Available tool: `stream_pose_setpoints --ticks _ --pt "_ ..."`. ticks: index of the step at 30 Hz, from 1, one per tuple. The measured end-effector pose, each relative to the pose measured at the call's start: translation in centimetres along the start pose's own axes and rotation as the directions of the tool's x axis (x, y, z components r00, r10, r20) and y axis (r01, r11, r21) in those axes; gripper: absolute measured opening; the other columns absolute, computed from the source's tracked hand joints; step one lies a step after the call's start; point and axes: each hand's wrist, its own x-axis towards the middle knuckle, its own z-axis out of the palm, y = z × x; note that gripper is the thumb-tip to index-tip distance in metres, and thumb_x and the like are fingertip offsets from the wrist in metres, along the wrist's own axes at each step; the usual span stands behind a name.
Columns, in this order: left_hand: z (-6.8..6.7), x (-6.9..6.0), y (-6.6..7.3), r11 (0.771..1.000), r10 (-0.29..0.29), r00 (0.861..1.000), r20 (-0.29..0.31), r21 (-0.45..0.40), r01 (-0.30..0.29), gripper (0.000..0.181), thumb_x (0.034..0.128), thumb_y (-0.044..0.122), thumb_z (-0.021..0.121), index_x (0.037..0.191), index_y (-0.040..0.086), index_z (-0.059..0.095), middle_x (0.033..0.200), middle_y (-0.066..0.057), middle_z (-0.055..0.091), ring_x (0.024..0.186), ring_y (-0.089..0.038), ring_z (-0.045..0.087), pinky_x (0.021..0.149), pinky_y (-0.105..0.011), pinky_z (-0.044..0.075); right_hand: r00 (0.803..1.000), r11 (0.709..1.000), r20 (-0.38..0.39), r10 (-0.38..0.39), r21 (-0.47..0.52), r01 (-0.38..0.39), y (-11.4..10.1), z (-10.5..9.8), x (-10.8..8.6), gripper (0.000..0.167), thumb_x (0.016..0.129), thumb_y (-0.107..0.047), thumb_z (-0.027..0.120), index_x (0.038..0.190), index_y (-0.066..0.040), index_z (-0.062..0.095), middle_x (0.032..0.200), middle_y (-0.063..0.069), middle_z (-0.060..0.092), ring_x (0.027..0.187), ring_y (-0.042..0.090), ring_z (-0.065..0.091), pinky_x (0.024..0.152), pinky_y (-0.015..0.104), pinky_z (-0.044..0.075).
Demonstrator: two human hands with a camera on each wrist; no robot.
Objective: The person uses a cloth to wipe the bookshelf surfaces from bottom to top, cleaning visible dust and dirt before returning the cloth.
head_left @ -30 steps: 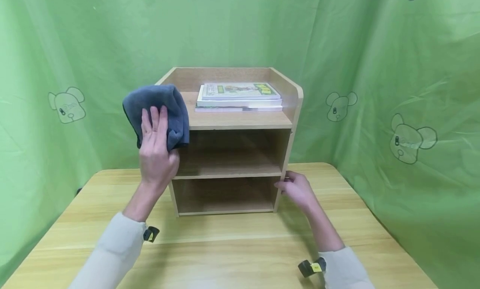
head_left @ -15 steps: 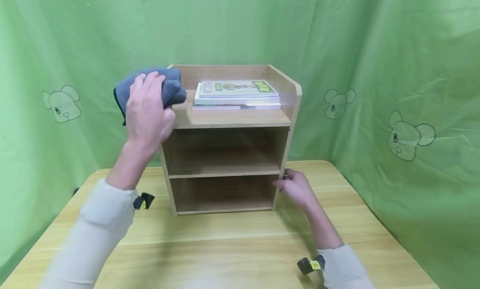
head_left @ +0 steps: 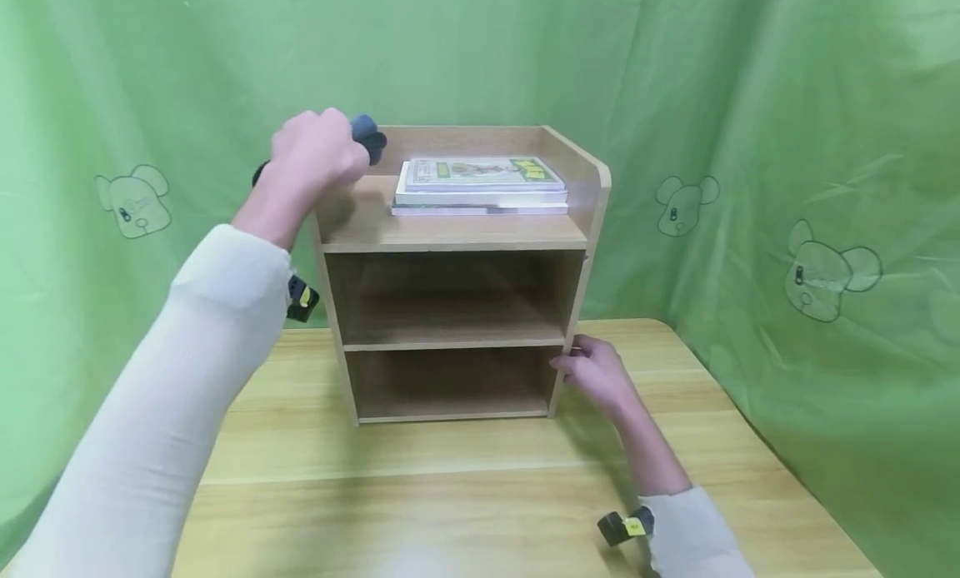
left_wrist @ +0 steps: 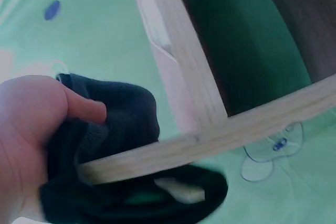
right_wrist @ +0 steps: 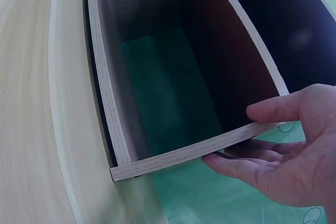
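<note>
A small wooden shelf unit (head_left: 457, 247) stands upright on the table. My left hand (head_left: 318, 149) is at the top of its left side panel and grips a dark blue-grey cloth (head_left: 369, 138). In the left wrist view the cloth (left_wrist: 123, 106) is folded around the edge of the side panel (left_wrist: 152, 157), thumb on one side and fingers on the other. Low on the right, my right hand (head_left: 598, 378) holds the right side panel. The right wrist view has its thumb inside the panel (right_wrist: 184, 153) and its fingers outside.
A stack of thin books (head_left: 480, 186) lies on the top board, right of the cloth. The unit's two lower compartments face me. A light wooden table (head_left: 450, 495) carries the unit, and green curtains (head_left: 787, 145) hang behind it and at the sides.
My left hand has risen and tipped forward with the cloth, from the front of the left panel to its top edge. My right hand keeps its hold.
</note>
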Motion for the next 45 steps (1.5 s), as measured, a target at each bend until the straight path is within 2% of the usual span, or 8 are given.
stream_pose_setpoints --ticks 7,15,20,27,33,39,42,45 --pt "-0.8 1.0 -1.2 0.998 0.055 0.996 0.071 -0.048 -0.052 0.036 0.0783 0.009 0.045 0.112 0.0 0.054 0.112 -0.023 0.055 0.092 -0.034 0.051 0.069 -0.041 0.044 1.0 1.0 -0.002 -0.009 -0.004 0.009 -0.3 0.0 0.2 0.061 0.095 -0.017 0.061 0.148 0.008 0.042 0.143 0.031 0.053 0.124 0.043 0.06 0.107 0.053 0.049" --pt "-0.7 2.1 -0.9 0.998 0.006 0.994 0.113 -0.062 0.001 0.048 0.0893 0.017 0.044 0.133 -0.001 0.052 0.122 -0.021 0.053 0.1 -0.032 0.049 0.075 -0.04 0.042 1.0 1.0 0.007 -0.002 -0.021 0.002 -0.1 -0.2 0.0 0.064 0.096 -0.018 0.061 0.149 0.009 0.039 0.144 0.032 0.052 0.121 0.044 0.062 0.106 0.052 0.049" --pt "-0.8 1.8 -1.0 0.999 0.008 0.991 0.135 -0.053 -0.001 0.039 0.0841 0.013 0.044 0.12 0.001 0.053 0.119 -0.021 0.052 0.099 -0.032 0.049 0.073 -0.039 0.042 1.0 1.0 0.011 -0.005 0.0 0.005 0.0 -0.1 -0.1 0.064 0.095 -0.017 0.062 0.149 0.009 0.039 0.144 0.032 0.052 0.123 0.044 0.06 0.105 0.05 0.051" --pt "-0.8 0.9 -1.3 0.997 0.025 0.99 0.141 -0.081 -0.013 0.038 0.0845 0.012 0.045 0.12 0.0 0.053 0.122 -0.023 0.055 0.099 -0.033 0.053 0.072 -0.041 0.047 1.0 1.0 0.012 -0.007 0.006 0.007 0.1 -0.1 -0.1 0.066 0.094 -0.018 0.063 0.149 0.009 0.039 0.143 0.031 0.053 0.124 0.043 0.06 0.105 0.05 0.051" --pt "0.2 -0.3 -1.6 0.993 0.066 0.997 0.039 -0.096 -0.062 0.041 0.0802 0.01 0.048 0.119 0.0 0.055 0.113 -0.022 0.055 0.089 -0.033 0.051 0.065 -0.04 0.044 1.0 1.0 0.015 -0.005 0.014 0.004 0.1 -0.2 -0.2 0.068 0.094 -0.017 0.063 0.151 0.009 0.036 0.146 0.032 0.05 0.127 0.043 0.058 0.106 0.049 0.05" --pt "1.8 -2.4 -1.8 0.993 0.065 0.99 -0.123 -0.09 -0.076 0.036 0.095 0.022 0.045 0.121 0.001 0.057 0.11 -0.024 0.059 0.091 -0.038 0.054 0.069 -0.046 0.048 1.0 1.0 0.015 -0.007 0.011 0.007 0.0 0.0 -0.4 0.068 0.094 -0.018 0.063 0.151 0.009 0.036 0.144 0.031 0.052 0.126 0.043 0.059 0.106 0.049 0.05" --pt "3.1 -3.6 -1.8 0.988 0.083 0.968 -0.236 -0.105 -0.111 0.038 0.0938 0.016 0.049 0.128 0.001 0.056 0.117 -0.024 0.06 0.103 -0.04 0.054 0.082 -0.056 0.05 1.0 1.0 0.018 -0.006 0.007 0.006 0.1 0.1 -0.4 0.067 0.094 -0.017 0.063 0.15 0.009 0.037 0.144 0.031 0.052 0.126 0.043 0.059 0.106 0.05 0.05" --pt "4.9 -4.9 -2.2 0.971 0.114 0.913 -0.392 -0.151 -0.186 0.056 0.0853 0.003 0.05 0.141 0.001 0.051 0.138 -0.022 0.056 0.126 -0.04 0.049 0.102 -0.063 0.044 1.0 1.0 0.016 0.0 0.012 0.0 0.0 0.0 -0.3 0.067 0.094 -0.017 0.062 0.15 0.009 0.037 0.145 0.031 0.051 0.126 0.043 0.058 0.106 0.05 0.05"
